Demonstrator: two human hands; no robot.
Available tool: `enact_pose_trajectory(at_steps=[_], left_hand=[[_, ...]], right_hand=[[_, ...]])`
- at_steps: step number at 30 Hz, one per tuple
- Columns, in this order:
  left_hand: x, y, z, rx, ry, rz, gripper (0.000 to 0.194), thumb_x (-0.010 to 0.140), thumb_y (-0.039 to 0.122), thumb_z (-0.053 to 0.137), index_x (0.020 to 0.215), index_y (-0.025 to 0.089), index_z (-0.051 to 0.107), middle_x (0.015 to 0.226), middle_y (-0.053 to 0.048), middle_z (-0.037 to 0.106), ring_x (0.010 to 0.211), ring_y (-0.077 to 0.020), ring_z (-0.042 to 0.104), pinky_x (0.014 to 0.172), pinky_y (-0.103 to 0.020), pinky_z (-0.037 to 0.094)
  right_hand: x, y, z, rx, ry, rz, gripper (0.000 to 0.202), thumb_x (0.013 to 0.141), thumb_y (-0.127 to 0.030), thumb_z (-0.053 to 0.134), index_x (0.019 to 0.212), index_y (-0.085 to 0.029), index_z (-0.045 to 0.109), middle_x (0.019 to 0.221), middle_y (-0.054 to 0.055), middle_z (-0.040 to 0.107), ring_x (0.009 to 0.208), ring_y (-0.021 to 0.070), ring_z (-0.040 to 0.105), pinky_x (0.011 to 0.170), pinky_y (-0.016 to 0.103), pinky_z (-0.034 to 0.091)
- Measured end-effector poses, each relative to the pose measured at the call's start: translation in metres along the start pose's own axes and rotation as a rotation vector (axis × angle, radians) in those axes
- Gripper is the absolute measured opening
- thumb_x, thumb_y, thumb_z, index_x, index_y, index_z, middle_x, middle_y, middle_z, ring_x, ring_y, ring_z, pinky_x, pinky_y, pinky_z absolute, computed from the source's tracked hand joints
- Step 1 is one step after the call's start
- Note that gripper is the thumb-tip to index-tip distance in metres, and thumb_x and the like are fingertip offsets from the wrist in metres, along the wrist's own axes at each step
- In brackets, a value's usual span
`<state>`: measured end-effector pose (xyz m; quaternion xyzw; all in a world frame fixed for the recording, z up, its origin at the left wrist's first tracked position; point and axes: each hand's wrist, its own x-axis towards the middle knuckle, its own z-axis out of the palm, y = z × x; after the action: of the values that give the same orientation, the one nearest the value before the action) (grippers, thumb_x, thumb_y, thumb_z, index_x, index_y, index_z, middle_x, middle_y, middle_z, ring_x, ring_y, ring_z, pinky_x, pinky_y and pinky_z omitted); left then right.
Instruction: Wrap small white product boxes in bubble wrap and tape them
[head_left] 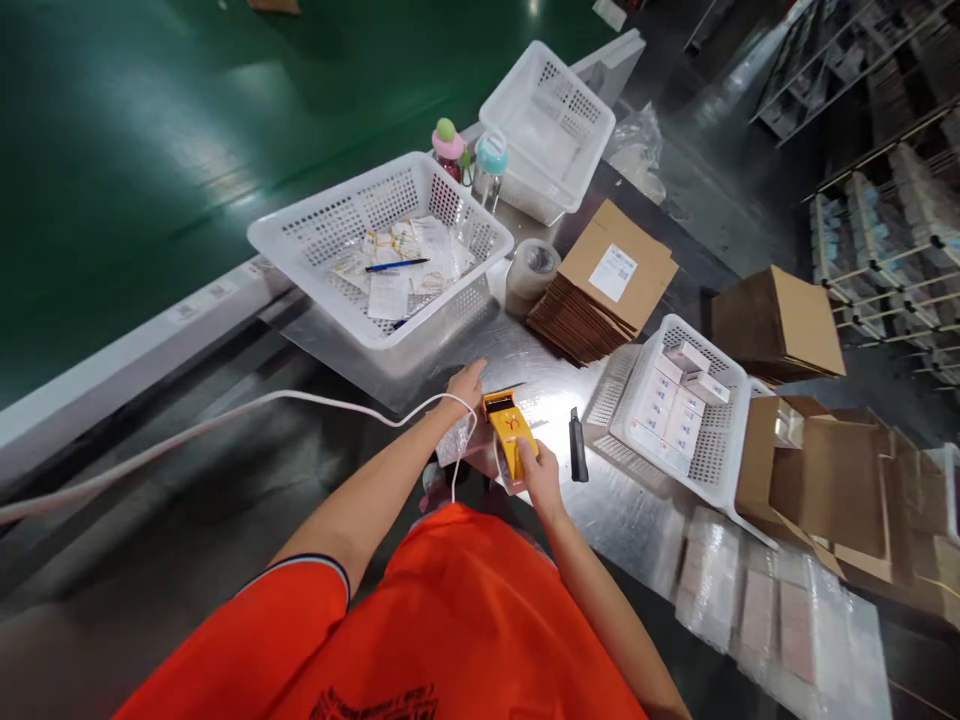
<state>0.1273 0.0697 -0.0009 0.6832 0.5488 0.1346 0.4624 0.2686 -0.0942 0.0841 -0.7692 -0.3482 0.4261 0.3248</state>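
Note:
My right hand point(541, 474) is closed round the lower end of a yellow handheld device point(513, 432) with a dark front end, over the edge of the metal table point(551, 385). My left hand point(466, 386) reaches to the table edge, just left of the device's front end. Its fingers are small and partly hidden, so their grip is unclear. A clear plastic piece point(453, 443) shows below my left wrist. The white cable point(337, 402) passes across that wrist. Right of the device lies a black utility knife point(577, 446).
A white basket point(296, 262) holds papers and a blue pen. Behind stand two bottles point(489, 170) and stacked baskets point(555, 130). A tape roll point(532, 268) adjoins flat cardboard point(630, 262). At right are a basket of small boxes point(675, 405), open cartons point(825, 475) and wrapped packs point(780, 610).

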Motion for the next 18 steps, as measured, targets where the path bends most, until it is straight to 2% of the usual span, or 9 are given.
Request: enact_pose_trajectory(at_steps=[2,3,6,9,12,15,18], left_hand=[[0.015,-0.003,0.001,-0.056,-0.017,-0.064,0.036,0.096,0.023,0.045,0.125,0.014,0.065,0.112,-0.014,0.076,0.109,-0.0252,0.07,0.099,-0.04,0.054],[0.021,-0.005,0.002,-0.068,-0.037,-0.074,0.033,0.096,0.027,0.05,0.12,0.014,0.067,0.097,-0.012,0.077,0.095,-0.0242,0.073,0.089,-0.038,0.057],[0.033,-0.009,0.006,-0.116,-0.066,-0.09,0.028,0.087,0.025,0.063,0.112,0.014,0.068,0.074,-0.003,0.072,0.07,-0.0183,0.07,0.069,-0.03,0.057],[0.036,-0.014,0.012,-0.112,-0.047,-0.087,0.034,0.079,0.02,0.069,0.113,0.015,0.067,0.074,-0.001,0.071,0.069,-0.0162,0.068,0.069,-0.028,0.055],[0.036,-0.017,0.015,-0.054,-0.061,-0.074,0.029,0.077,0.023,0.071,0.106,0.017,0.07,0.079,-0.002,0.072,0.076,-0.0169,0.068,0.074,-0.027,0.054],[0.036,-0.016,0.01,0.048,-0.135,-0.056,0.013,0.076,0.027,0.073,0.087,0.02,0.071,0.078,-0.002,0.072,0.08,-0.0191,0.068,0.076,-0.028,0.053],[0.033,-0.011,-0.001,0.173,-0.149,-0.039,0.012,0.075,0.031,0.075,0.08,0.021,0.071,0.088,-0.007,0.075,0.094,-0.0254,0.07,0.084,-0.034,0.053]], right_hand=[[-0.001,-0.001,-0.001,0.0,-0.004,-0.008,0.054,0.077,-0.074,0.052,0.071,-0.021,0.054,0.063,0.0,0.056,0.058,0.0151,0.048,0.051,0.026,0.037],[-0.002,-0.001,-0.002,0.0,-0.008,-0.009,0.053,0.078,-0.074,0.051,0.071,-0.022,0.054,0.062,0.0,0.056,0.058,0.015,0.048,0.051,0.026,0.036],[-0.003,-0.002,-0.002,0.007,-0.012,-0.002,0.054,0.076,-0.075,0.051,0.07,-0.022,0.053,0.061,-0.001,0.054,0.057,0.015,0.048,0.051,0.026,0.036],[-0.003,-0.002,-0.002,0.022,-0.017,0.005,0.053,0.076,-0.075,0.052,0.072,-0.022,0.053,0.063,-0.001,0.055,0.058,0.0151,0.049,0.051,0.026,0.037],[-0.002,0.0,-0.003,0.038,-0.008,0.004,0.052,0.076,-0.074,0.053,0.072,-0.022,0.054,0.064,-0.001,0.055,0.06,0.0153,0.049,0.053,0.026,0.039],[-0.001,0.003,-0.004,0.046,-0.002,0.015,0.053,0.076,-0.074,0.053,0.073,-0.021,0.056,0.063,-0.001,0.054,0.06,0.0151,0.048,0.052,0.026,0.038],[0.0,0.004,-0.005,0.037,-0.002,0.001,0.052,0.078,-0.073,0.053,0.073,-0.021,0.056,0.062,-0.001,0.052,0.059,0.0147,0.047,0.053,0.026,0.037]])
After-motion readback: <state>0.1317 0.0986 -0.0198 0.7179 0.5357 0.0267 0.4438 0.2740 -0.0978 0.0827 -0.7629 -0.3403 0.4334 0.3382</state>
